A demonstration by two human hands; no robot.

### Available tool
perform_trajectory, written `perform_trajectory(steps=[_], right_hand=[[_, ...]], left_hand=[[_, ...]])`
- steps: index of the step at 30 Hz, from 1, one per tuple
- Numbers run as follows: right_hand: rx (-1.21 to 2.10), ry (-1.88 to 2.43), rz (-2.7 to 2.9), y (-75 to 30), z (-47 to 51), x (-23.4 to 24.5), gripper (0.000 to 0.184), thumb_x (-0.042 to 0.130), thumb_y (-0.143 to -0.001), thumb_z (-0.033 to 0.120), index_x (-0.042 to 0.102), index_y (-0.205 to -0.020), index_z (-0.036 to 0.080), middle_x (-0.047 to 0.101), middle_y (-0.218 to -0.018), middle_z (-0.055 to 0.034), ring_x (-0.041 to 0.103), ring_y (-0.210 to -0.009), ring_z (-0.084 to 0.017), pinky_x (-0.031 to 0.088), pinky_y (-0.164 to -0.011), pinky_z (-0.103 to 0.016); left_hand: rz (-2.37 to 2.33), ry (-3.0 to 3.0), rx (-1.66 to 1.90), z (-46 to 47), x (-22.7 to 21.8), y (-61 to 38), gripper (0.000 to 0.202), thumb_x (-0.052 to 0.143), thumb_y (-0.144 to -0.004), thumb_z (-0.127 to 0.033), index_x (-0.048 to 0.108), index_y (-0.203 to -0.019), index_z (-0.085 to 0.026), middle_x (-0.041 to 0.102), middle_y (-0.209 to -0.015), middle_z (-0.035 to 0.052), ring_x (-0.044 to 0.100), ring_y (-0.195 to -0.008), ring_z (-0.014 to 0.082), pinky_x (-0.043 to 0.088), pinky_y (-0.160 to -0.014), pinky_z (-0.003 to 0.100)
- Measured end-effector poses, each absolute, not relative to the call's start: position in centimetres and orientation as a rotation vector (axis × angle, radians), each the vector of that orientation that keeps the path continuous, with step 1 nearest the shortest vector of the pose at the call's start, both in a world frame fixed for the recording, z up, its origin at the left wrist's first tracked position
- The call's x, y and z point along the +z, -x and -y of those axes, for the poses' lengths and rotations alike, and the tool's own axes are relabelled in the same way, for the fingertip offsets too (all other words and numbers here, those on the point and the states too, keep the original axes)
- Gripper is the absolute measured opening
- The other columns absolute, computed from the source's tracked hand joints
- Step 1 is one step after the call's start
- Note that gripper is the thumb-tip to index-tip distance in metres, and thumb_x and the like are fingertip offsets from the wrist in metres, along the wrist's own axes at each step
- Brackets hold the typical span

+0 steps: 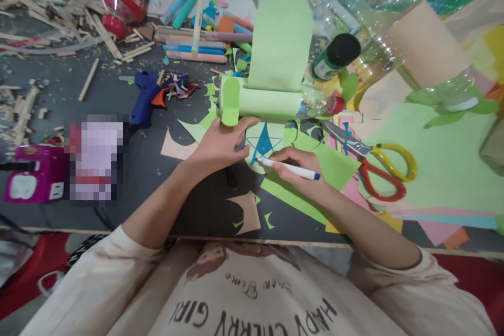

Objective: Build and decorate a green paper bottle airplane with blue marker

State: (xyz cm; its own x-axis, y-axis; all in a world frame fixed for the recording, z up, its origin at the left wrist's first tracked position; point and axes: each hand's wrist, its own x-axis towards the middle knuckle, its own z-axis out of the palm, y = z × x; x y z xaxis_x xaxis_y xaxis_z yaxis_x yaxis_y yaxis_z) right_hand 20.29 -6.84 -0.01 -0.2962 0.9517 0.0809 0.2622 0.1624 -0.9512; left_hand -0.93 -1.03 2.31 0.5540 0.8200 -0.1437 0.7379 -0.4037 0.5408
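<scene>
My right hand point(293, 165) is closed round a white marker with a blue end point(291, 167), its tip resting on a piece of light green paper point(271, 142) that carries a blue drawn star. My left hand point(220, 144) lies on the left edge of that paper, fingers curled and pressing it down; a dark object under the fingers is partly hidden. Just beyond both hands lies a plastic bottle wrapped in light green paper point(262, 102), with a tall rounded green paper flap point(281, 39) standing up from it.
Red-and-yellow scissors point(376, 163) lie right of my right hand on green and pink paper sheets. A blue glue gun point(144, 97) sits at left, a purple box point(33, 173) further left. Wooden sticks, coloured markers, clear bottles and a green paint bottle point(334, 58) crowd the back.
</scene>
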Motion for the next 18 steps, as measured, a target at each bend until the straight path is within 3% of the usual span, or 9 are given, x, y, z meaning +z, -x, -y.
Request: perform_trajectory(steps=[9, 18], right_hand=[[1.162, 1.238, 1.656, -20.22, 6.74, -0.08, 0.023, 0.062, -0.089, 0.041, 0.067, -0.079, 0.020, 0.064, -0.064, 0.0001, 0.054, -0.053, -0.012, 0.038, -0.048, -0.024], [1.161, 1.109, 1.809, -20.28, 6.74, 0.35, 0.023, 0.060, -0.091, 0.033, 0.067, -0.075, 0.019, 0.067, -0.062, -0.0009, 0.058, -0.053, -0.011, 0.041, -0.051, -0.023]], left_hand=[[-1.253, -2.206, 0.208, 1.23, 2.61, 0.96, 0.053, 0.048, -0.082, -0.021, 0.048, -0.134, -0.021, 0.049, -0.069, -0.0042, 0.049, -0.066, 0.0149, 0.041, -0.076, 0.024], [-1.276, -2.167, 0.200, 1.19, 2.66, 0.82, 0.054, 0.049, -0.080, -0.018, 0.050, -0.134, -0.019, 0.045, -0.066, -0.0054, 0.048, -0.062, 0.0132, 0.040, -0.073, 0.024]])
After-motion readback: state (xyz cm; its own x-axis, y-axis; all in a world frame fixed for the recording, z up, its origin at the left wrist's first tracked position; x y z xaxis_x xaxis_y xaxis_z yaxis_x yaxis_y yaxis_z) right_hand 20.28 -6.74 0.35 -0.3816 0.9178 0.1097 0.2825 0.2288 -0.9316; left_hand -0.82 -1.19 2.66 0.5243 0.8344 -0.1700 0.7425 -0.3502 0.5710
